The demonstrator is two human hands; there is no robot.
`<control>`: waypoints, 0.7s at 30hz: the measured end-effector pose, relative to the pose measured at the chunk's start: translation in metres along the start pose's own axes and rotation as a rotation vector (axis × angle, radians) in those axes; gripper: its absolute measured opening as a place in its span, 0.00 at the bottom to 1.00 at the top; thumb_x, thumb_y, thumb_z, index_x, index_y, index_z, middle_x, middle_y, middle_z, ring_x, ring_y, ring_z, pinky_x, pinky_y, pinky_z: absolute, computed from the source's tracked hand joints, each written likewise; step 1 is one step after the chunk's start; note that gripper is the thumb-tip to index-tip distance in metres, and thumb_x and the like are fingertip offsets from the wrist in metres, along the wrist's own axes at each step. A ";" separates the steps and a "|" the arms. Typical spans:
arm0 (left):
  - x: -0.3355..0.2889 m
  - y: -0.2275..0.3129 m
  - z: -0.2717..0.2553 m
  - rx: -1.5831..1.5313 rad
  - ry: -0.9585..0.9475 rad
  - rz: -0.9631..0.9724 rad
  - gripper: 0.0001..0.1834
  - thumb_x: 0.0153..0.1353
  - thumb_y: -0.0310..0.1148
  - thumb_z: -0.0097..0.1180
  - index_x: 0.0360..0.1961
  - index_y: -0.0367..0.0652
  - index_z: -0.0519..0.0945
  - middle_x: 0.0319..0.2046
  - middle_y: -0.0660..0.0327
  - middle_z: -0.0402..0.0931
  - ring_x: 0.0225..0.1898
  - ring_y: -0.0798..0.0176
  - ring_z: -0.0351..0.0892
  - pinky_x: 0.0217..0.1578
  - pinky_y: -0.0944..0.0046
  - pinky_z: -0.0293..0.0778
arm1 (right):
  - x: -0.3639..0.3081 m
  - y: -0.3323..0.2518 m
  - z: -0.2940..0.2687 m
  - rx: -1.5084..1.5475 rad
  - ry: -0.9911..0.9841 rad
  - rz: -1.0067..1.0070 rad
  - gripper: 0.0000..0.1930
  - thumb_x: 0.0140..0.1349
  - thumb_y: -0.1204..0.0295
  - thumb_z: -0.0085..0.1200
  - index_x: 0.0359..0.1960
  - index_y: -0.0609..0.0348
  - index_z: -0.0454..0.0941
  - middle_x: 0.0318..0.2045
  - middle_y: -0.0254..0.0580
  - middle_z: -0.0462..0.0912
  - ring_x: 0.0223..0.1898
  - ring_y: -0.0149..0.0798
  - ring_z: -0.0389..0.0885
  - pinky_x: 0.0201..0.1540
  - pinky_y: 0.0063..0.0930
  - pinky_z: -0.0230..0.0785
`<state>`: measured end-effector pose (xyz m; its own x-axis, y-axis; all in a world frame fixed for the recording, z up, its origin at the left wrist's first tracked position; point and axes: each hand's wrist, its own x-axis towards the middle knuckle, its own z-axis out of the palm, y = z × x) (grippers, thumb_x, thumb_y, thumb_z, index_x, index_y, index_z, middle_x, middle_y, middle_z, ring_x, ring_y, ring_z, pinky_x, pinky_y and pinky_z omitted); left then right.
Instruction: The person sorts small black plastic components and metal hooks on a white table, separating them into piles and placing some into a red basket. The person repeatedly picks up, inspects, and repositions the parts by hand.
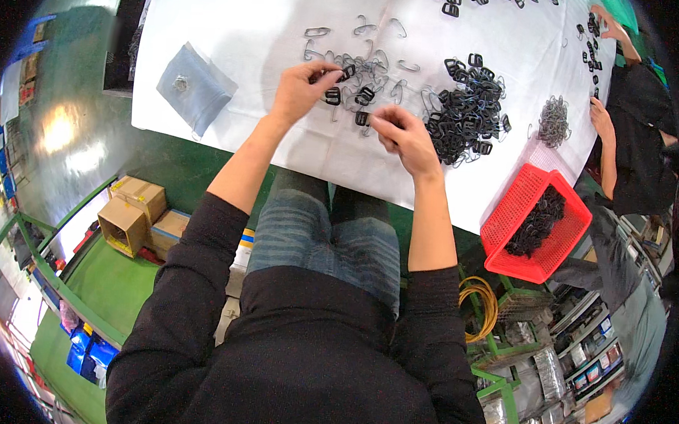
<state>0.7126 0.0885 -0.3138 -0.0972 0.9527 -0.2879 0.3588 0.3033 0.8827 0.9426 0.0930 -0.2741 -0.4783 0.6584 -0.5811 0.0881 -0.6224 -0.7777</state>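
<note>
A black sweater (311,347) filled the foreground. The left hand (299,93) pinched a black buckle (348,72) — the right hand (408,137) pinched a second buckle (362,118) near a dark heap (465,115).

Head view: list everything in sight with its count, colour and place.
Table: one, white, top centre
Bag: one, blue-grey, table's left
Wire clips: many, silver-grey, around the hands
Black buckles: uncountable, black, heaped beyond the right hand; others at the far edge
Wire heap: one, grey, table's right
Basket: one, red, table's right corner
Small parts: uncountable, black, inside the basket
Co-worker: one, dark clothing, far right
Cardboard boxes: at least two, brown, lower left
Coil: one, yellow, below the table
Jeans: one pair, blue, below the table edge
Sleeves: two, black, below
Left hand: one, bare, pinching a buckle
Right hand: one, bare, fingertips at another
</note>
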 end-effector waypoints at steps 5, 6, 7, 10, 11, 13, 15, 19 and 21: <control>-0.010 0.003 -0.054 -0.946 -0.330 -0.307 0.10 0.61 0.37 0.53 0.38 0.42 0.77 0.29 0.65 0.73 0.28 0.71 0.72 0.20 0.77 0.62 | 0.048 0.000 0.057 -1.067 0.354 -0.186 0.15 0.49 0.62 0.63 0.32 0.60 0.78 0.26 0.46 0.81 0.30 0.45 0.82 0.32 0.39 0.71; -0.013 0.002 -0.058 -1.039 -0.315 -0.297 0.10 0.61 0.38 0.52 0.37 0.42 0.76 0.29 0.64 0.73 0.29 0.70 0.72 0.18 0.77 0.61 | 0.054 0.000 0.068 -1.147 0.400 -0.086 0.15 0.47 0.59 0.64 0.29 0.57 0.79 0.29 0.46 0.83 0.33 0.51 0.81 0.35 0.41 0.72; -0.014 0.001 -0.060 -1.153 -0.309 -0.274 0.11 0.62 0.38 0.51 0.37 0.42 0.76 0.29 0.64 0.73 0.29 0.69 0.73 0.17 0.77 0.60 | 0.059 -0.001 0.077 -1.160 0.432 -0.047 0.15 0.47 0.59 0.64 0.29 0.57 0.79 0.30 0.47 0.83 0.32 0.51 0.81 0.35 0.41 0.73; -0.008 -0.005 -0.052 -1.026 -0.145 -0.327 0.12 0.61 0.40 0.54 0.34 0.42 0.77 0.24 0.63 0.73 0.26 0.67 0.73 0.16 0.76 0.61 | 0.066 -0.001 0.091 -1.114 0.475 0.021 0.15 0.48 0.61 0.64 0.28 0.59 0.79 0.30 0.48 0.83 0.31 0.49 0.82 0.35 0.39 0.73; -0.003 -0.007 -0.049 -0.932 -0.075 -0.384 0.12 0.60 0.40 0.55 0.33 0.42 0.77 0.23 0.64 0.73 0.24 0.67 0.73 0.17 0.76 0.61 | 0.066 -0.002 0.089 -1.060 0.461 0.055 0.15 0.48 0.61 0.63 0.28 0.60 0.79 0.29 0.48 0.83 0.31 0.48 0.82 0.35 0.38 0.73; 0.003 -0.008 -0.039 -0.416 0.028 -0.293 0.12 0.57 0.41 0.59 0.30 0.42 0.78 0.16 0.65 0.70 0.19 0.70 0.70 0.18 0.70 0.63 | 0.061 -0.003 0.077 -0.868 0.407 0.080 0.13 0.49 0.64 0.63 0.28 0.62 0.79 0.27 0.46 0.82 0.29 0.42 0.81 0.32 0.34 0.72; 0.003 -0.007 -0.023 0.176 0.195 -0.036 0.12 0.55 0.40 0.61 0.30 0.42 0.78 0.14 0.65 0.68 0.18 0.71 0.68 0.19 0.66 0.63 | 0.046 -0.007 0.048 -0.576 0.299 -0.017 0.10 0.49 0.67 0.62 0.27 0.62 0.79 0.23 0.42 0.80 0.27 0.35 0.80 0.27 0.27 0.69; 0.006 -0.005 -0.005 0.376 0.189 0.022 0.12 0.50 0.38 0.64 0.31 0.42 0.80 0.13 0.65 0.67 0.17 0.71 0.65 0.21 0.67 0.62 | 0.004 -0.019 -0.003 0.270 0.058 0.074 0.08 0.53 0.70 0.58 0.29 0.56 0.70 0.22 0.34 0.69 0.25 0.29 0.71 0.18 0.15 0.50; 0.012 -0.006 -0.009 0.265 0.155 0.000 0.11 0.50 0.37 0.64 0.32 0.43 0.80 0.13 0.65 0.67 0.17 0.70 0.66 0.21 0.66 0.62 | -0.014 -0.023 -0.016 0.453 -0.134 -0.126 0.08 0.55 0.73 0.55 0.34 0.59 0.69 0.27 0.39 0.72 0.26 0.31 0.72 0.16 0.15 0.50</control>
<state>0.7009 0.0980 -0.3195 -0.2301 0.9503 -0.2095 0.5862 0.3072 0.7496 0.9612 0.1048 -0.2521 -0.5717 0.6985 -0.4303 -0.3528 -0.6828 -0.6397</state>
